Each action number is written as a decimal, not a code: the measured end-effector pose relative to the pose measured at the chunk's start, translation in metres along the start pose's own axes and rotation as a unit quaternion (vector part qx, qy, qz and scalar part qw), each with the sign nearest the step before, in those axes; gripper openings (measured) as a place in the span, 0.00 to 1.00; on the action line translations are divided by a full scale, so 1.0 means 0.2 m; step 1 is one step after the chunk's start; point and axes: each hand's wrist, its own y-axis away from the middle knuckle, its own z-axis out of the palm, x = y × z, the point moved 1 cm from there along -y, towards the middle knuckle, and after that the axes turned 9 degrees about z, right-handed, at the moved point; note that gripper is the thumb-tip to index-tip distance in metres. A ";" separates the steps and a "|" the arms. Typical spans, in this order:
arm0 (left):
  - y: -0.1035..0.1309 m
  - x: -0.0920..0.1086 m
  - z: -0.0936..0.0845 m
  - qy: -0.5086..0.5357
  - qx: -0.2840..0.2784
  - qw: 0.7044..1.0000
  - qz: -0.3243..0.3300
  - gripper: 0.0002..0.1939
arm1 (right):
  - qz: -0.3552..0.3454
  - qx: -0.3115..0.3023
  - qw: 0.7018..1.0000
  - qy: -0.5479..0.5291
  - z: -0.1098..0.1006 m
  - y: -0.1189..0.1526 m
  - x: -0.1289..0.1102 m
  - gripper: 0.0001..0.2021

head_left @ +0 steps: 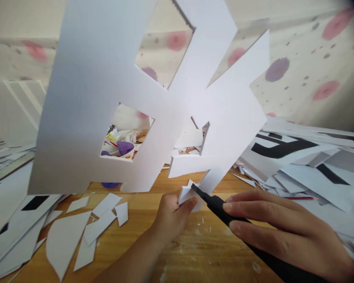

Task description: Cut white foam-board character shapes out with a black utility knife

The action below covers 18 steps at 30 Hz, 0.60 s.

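A large white foam-board cut-out (91, 90) with several angular openings stands upright before me, above the table. My left hand (172, 208) is closed on its narrow lower end, thumb in front. The thumb also lies against a small white piece (185, 194) there. My right hand (280, 224) holds a slim black pen-like tool (221, 208) between thumb and fingers. The dark tip of that tool meets the white edge just above my left thumb. Whether the tip is a blade or something else, I cannot tell.
Loose white offcuts (67, 239) lie on the wooden table (135, 255) at the left. Paper sheets with black shapes (286, 147) pile up at the right, with a red pencil (302, 198) among them. Through an opening shows a cup with purple items (125, 148). Behind hangs a flowered cloth (301, 74).
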 end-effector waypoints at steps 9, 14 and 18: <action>0.01 0.01 0.00 -0.001 -0.006 1.000 0.010 0.20 | 0.010 0.016 0.999 -0.034 0.00 -0.03 -0.03 0.10; 0.00 0.02 0.00 0.013 -0.014 1.000 0.012 0.19 | 0.011 0.010 0.994 -0.107 0.02 -0.08 -0.04 0.09; 0.01 0.01 0.00 0.002 -0.023 1.000 0.020 0.19 | -0.006 0.006 0.994 -0.111 0.03 -0.10 -0.04 0.11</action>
